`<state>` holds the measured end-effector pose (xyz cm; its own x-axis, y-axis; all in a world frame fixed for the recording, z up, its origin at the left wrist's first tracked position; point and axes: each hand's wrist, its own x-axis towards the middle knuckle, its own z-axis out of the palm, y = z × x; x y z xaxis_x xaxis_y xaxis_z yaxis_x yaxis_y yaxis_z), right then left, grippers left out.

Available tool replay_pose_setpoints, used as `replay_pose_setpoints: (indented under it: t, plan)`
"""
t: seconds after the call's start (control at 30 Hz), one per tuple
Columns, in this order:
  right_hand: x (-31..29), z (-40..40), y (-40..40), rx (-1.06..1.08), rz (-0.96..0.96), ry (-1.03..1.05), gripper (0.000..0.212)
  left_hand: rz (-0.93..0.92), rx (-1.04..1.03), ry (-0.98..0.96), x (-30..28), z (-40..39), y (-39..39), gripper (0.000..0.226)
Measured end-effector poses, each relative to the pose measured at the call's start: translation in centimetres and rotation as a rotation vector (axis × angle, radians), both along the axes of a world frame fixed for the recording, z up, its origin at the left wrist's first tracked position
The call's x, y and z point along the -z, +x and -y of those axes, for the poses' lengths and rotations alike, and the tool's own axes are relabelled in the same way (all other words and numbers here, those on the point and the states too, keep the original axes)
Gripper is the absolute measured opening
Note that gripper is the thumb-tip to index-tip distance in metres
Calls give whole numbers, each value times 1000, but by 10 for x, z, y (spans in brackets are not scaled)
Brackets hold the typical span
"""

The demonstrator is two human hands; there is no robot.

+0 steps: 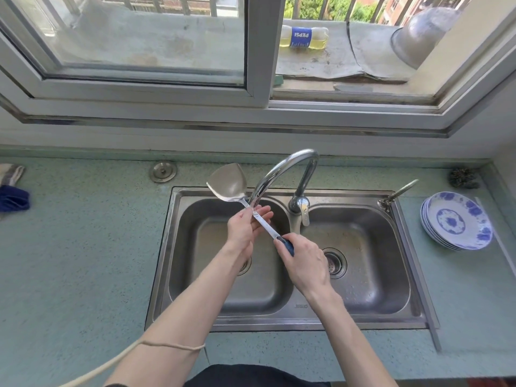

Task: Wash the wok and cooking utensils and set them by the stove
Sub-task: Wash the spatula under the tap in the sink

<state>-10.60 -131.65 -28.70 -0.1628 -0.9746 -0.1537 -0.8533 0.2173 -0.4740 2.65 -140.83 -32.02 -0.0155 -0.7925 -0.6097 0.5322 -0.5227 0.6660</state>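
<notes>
The spatula (231, 188) is being rubbed clean under the tap (282, 174), over the left of the sink's (413, 258) 2 basins. The right hand (303, 263) grips its blue handle; the left hand (245, 227) wraps loosely around the metal shaft. Next probably comes rinsing the blade, which sticks up left of the tap.

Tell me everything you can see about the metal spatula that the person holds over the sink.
The spatula has a broad, shiny steel blade, a thin flat steel shaft and a dark blue grip. It is held tilted over the left sink basin, blade up and away from the person, beside the faucet spout. The right hand grips the blue end; the left hand wraps the shaft just under the blade. Whether water runs on it cannot be told.
</notes>
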Motion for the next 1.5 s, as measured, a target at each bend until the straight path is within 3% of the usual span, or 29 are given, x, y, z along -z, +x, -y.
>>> replay_pose_setpoints:
  t: [0.17, 0.37, 0.6, 0.83, 0.97, 1.1, 1.27, 1.5]
  plan:
    - [4, 32, 13, -19, 36, 4, 35, 61, 127, -37, 3, -21, -4, 21]
    - [6, 54, 22, -120, 67, 45, 37, 78, 25, -24, 4, -11, 10, 7]
    - [8, 72, 32, -148, 39, 123, 49, 121, -77, 45, 8, -8, 19, 15]
    - [21, 71, 6, -38, 94, -64, 20, 25, -108, 103, 11, -20, 15, 12]
    - [28, 67, -19, 15, -60, -234, 6, -6, -90, 130, 15, -29, 2, 10]
    - [45, 58, -48, -32, -228, -205, 36, -21, -50, 150, 16, -35, -7, 11]
    - [63, 37, -66, -223, -249, -7, 84, -27, -23, 159, 16, -37, -9, 11]
    - [71, 33, -80, -320, -353, 171, 88, 2, -27, 172, 13, -41, -7, 9]
